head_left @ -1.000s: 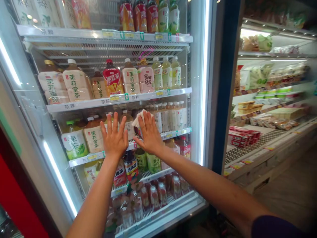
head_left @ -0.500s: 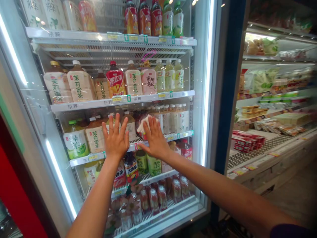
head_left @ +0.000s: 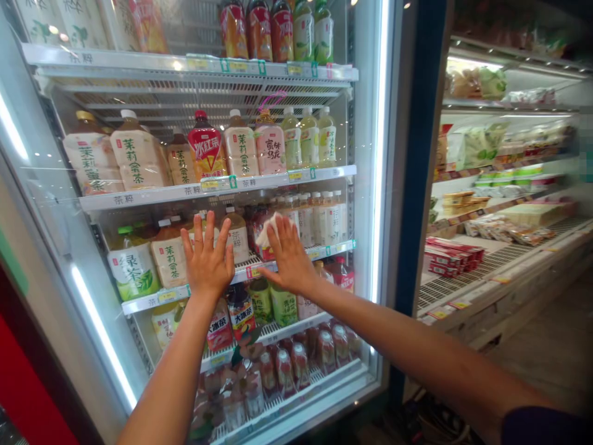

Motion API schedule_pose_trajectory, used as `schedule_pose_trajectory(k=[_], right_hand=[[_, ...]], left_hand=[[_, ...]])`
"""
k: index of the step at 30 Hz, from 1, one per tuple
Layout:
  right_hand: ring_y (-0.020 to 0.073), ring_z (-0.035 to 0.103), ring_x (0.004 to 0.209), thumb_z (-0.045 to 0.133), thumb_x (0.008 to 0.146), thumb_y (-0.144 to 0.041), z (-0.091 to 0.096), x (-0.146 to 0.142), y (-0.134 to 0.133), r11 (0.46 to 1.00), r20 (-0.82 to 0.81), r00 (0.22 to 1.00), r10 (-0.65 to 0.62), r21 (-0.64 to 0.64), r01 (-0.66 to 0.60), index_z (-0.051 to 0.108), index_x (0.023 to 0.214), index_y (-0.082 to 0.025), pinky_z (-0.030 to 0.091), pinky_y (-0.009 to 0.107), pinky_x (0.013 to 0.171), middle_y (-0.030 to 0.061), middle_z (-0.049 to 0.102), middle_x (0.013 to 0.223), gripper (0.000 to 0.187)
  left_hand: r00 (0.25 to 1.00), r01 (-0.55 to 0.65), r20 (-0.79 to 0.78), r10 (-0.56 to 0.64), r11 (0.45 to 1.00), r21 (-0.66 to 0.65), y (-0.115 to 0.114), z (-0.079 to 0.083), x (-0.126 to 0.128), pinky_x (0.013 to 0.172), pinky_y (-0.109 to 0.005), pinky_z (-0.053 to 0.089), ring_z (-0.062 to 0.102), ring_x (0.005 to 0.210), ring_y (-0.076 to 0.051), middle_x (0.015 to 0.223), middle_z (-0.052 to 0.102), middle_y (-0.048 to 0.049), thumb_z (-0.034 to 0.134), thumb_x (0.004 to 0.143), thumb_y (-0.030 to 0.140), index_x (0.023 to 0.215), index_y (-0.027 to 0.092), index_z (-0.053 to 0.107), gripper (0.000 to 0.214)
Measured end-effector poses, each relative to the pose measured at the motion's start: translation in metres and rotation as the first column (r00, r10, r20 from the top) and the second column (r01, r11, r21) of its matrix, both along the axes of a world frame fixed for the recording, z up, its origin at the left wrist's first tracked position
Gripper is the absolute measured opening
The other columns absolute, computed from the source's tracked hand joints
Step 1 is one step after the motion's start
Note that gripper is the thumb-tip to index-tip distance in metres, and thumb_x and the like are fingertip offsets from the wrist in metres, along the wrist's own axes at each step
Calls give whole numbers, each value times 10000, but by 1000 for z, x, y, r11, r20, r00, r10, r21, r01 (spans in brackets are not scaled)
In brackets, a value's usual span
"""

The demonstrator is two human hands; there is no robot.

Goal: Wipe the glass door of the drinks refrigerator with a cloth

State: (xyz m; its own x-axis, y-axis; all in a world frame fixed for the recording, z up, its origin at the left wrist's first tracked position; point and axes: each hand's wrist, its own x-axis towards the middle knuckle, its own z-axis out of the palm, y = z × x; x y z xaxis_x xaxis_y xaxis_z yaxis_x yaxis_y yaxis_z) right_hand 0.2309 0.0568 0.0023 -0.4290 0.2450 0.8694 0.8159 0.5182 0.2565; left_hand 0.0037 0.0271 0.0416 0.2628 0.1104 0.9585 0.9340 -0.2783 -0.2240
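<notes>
My left hand (head_left: 209, 259) lies with spread fingers against the glass door (head_left: 194, 31) of a drinks fridge, nothing in it. To its right, my right hand (head_left: 293, 261) holds a crumpled white cloth (head_left: 266, 232) flat to the same glass, with its fingers stretched over it. The cloth shows past the fingertips on the left; the rest is hidden under the hand. Behind the glass, near both hands, are a bottle with a pale label (head_left: 238, 238) and a green tea bottle (head_left: 134, 266).
Shelves of bottled drinks fill the fridge, among them a red-labelled bottle (head_left: 207, 151). Bright light strips (head_left: 99, 334) run along the fridge's sides. At right stands an open chiller with packaged food (head_left: 451, 254); a red panel (head_left: 28, 377) is at lower left.
The view has shifted slightly, so the fridge sits further left in the picture. My left hand appears a little further left; my right hand stays on the cloth at nearly the same spot.
</notes>
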Motion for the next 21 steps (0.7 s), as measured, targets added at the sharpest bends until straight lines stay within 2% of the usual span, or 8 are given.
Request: schedule_pose_trajectory(k=[2,4,9,11,13,15,18,21], right_hand=[[366,-107,1587,524,943,-675,-44,8,-5,998,148,987,68,-20,-65,-158,1629,-117,203,601,1281,152,-202,1701,1116],[344,-77,1595,540,939,-666,-53,18,-4,995,262,960,99,-34,-94,-116,1641,-136,222,570,1285,130,-159,1715,1097],[349,-116,1587,464,982,-646,57,20,11,1000,19,999,-27,7,27,-314,1573,-156,142,615,1291,133,-207,1700,1093],[360,-132,1582,467,978,-643,77,10,12,997,-92,993,-78,-4,78,-350,1552,-142,128,641,1283,151,-195,1699,1117],[377,-128,1581,486,950,-690,53,0,7,999,-49,998,-47,-12,46,-301,1573,-111,138,650,1276,176,-161,1703,1160],[385,-71,1589,513,914,-737,0,-4,-1,998,160,985,69,-21,-66,-185,1614,-79,168,628,1275,197,-81,1713,1188],[330,75,1603,603,879,-698,-54,0,-6,974,495,841,219,-61,-218,25,1649,-78,216,523,1288,167,114,1717,1145],[308,28,1608,574,904,-698,-7,3,1,983,468,867,168,-9,-186,62,1650,-87,173,512,1305,150,112,1724,1091]], left_hand=[[1000,-6,-1,6,1000,3,0,0,0,1312,-578,26,27,1604,-239,1705,145,-20,529,977,310,1609,336,253,690],[1000,-3,2,3,1000,5,0,0,0,1311,-585,34,39,1604,-244,1704,153,-19,528,977,311,1608,338,253,689],[999,30,20,-29,1000,-10,-1,0,0,1309,-592,24,58,1602,-252,1702,164,-8,521,977,315,1600,357,270,672],[998,55,33,-54,998,-29,-1,1,0,1308,-599,14,62,1601,-259,1702,165,0,520,976,319,1596,367,276,669],[996,76,46,-74,996,-41,-1,1,0,1308,-602,9,65,1600,-260,1701,169,5,517,975,321,1593,373,284,662],[996,76,50,-74,996,-43,-1,0,0,1309,-598,10,64,1600,-257,1700,173,3,514,977,320,1591,370,289,656],[997,64,47,-62,997,-40,-1,0,0,1310,-594,16,64,1599,-255,1698,175,-4,512,980,317,1592,364,291,652],[998,53,38,-52,998,-33,0,0,0,1310,-595,23,64,1600,-255,1698,173,-10,515,980,314,1594,359,288,656]])
